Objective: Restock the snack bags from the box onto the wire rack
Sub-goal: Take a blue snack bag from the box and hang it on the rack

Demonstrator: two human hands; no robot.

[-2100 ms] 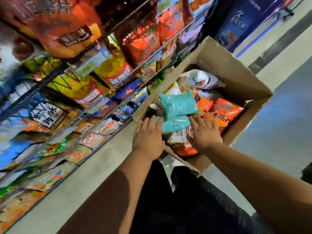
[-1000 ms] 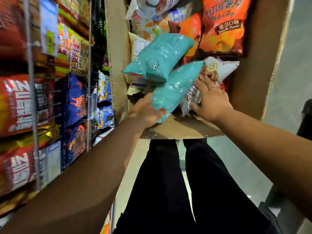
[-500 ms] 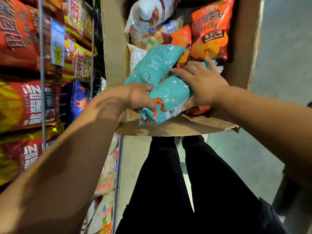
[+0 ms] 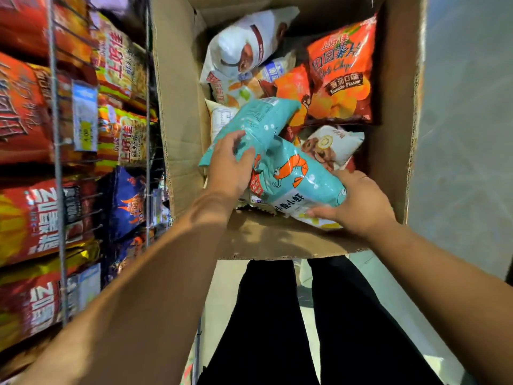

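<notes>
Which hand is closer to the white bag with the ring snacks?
Right. The right hand sits right beside the white bag; the left hand is beyond the teal bags.

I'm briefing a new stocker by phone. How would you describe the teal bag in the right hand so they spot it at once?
In the open cardboard box beside the wire rack, two teal bags overlap at the near end. The right hand holds the nearer teal bag. It alone shows an orange shrimp; the other teal bag, gripped by the left hand, shows none.
</notes>
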